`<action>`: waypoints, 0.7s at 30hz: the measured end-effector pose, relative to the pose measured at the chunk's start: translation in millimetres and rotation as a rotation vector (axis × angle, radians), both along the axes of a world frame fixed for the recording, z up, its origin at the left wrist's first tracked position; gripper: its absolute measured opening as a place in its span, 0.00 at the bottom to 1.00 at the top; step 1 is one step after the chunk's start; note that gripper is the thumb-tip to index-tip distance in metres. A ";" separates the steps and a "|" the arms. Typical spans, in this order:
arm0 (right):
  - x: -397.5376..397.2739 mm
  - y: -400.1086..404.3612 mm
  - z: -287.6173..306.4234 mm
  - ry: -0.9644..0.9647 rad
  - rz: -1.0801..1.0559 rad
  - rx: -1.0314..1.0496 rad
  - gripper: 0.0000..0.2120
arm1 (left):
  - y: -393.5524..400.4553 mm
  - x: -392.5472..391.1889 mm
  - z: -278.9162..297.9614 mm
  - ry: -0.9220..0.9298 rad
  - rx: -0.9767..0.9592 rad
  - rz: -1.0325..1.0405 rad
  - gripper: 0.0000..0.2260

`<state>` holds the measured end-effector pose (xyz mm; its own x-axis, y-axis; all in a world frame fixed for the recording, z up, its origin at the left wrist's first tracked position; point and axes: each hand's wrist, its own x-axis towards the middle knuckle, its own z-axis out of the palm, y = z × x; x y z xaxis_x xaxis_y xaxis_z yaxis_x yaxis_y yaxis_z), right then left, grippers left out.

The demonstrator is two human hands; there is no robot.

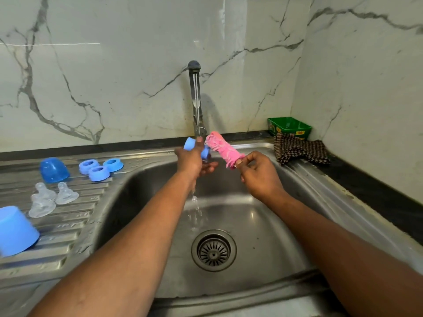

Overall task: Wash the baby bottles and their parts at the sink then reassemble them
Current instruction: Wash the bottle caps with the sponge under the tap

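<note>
Two bare forearms reach over the steel sink (263, 225), the largest thing here, whose basin holds a round drain (213, 250) near its middle. Behind the sink's back rim stands the tap (196, 99), running a thin stream down into the basin. On the ribbed drainboard left of the basin lie the washed parts: a big blue cap (16, 231) at the near left edge, mouth down and tilted; a darker blue dome cap (54, 169) farther back; three blue collar rings (100, 169) clustered just beside the basin's left rim, touching one another; and three clear teats (51, 196) between the caps, close together. At the sink's far right corner a checked brown cloth (299, 151) drapes over the rim, with a green box (289, 128) just behind it against the wall.

Under the tap's stream, the left hand (192, 161) has its thumb and fingers curled round a small blue bottle (196, 148), held sideways; the hand hides most of the bottle's middle, so only both blue ends show. Just right of it, the right hand (258, 172) pinches the lower end of a pink bottle brush (223, 149), fingers closed on it; the brush tilts up and left, its frilled head near the bottle's end beneath the spout.
</note>
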<state>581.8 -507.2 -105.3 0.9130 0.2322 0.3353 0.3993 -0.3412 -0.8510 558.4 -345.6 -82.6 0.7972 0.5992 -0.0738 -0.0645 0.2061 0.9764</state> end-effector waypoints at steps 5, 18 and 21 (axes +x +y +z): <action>-0.6 -3.2 2.3 0.043 0.008 0.065 0.09 | 5.5 -5.1 -19.7 0.022 0.517 0.082 0.25; 0.8 0.2 1.2 0.208 -0.012 0.170 0.15 | 15.1 -3.8 -32.7 0.115 0.624 0.043 0.23; 4.3 0.6 -0.6 0.169 0.000 0.132 0.15 | 15.0 1.0 -38.5 0.144 0.585 -0.001 0.21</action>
<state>586.1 -506.7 -105.9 0.9589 0.1964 0.2047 0.2469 -0.2221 -0.9433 559.4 -330.6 -121.1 0.8044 0.5721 0.1602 0.0770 -0.3677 0.9267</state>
